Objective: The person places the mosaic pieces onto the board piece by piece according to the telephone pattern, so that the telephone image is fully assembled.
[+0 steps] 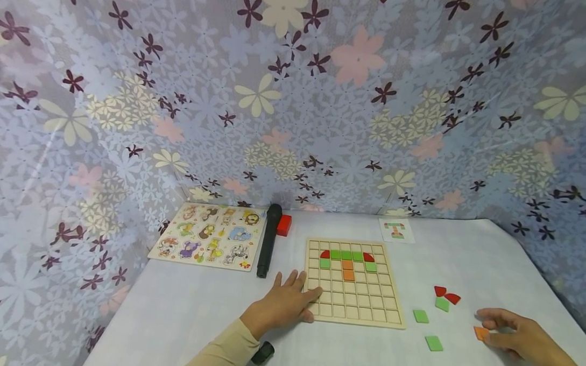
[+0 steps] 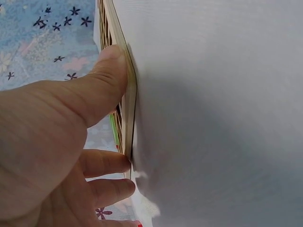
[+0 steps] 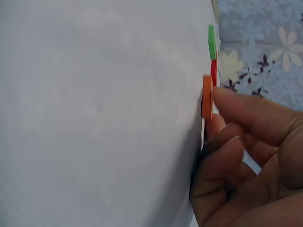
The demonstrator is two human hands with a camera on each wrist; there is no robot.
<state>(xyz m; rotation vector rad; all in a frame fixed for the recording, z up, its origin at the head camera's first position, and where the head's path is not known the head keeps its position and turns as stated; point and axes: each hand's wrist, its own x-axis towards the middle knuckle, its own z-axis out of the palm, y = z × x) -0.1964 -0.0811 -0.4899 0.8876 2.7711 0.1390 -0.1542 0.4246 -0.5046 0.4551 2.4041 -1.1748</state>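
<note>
My left hand (image 1: 281, 306) rests at the left edge of a wooden grid board (image 1: 351, 311), fingers spread, thumb along its rim. In the left wrist view the thumb (image 2: 111, 71) touches the board's side (image 2: 129, 109). Set in the board are red quarter-round, green and orange tiles in a T-like pattern. On the right, the thumb of my right hand (image 1: 522, 336) touches an orange square tile (image 1: 480, 333) at the table surface. The other fingers (image 3: 220, 161) curl loosely beside it; no pinch shows. Green tiles (image 1: 433, 343) and two red quarter-round tiles (image 1: 452, 298) lie left of this hand.
A pattern card (image 1: 396, 230) lies behind the board. To the left are an animal puzzle board (image 1: 206, 235), a black microphone-like stick (image 1: 269, 244) and a red block (image 1: 284, 225). A small black object (image 1: 263, 354) sits by the left sleeve. Floral cloth (image 1: 295, 124) hangs behind the table.
</note>
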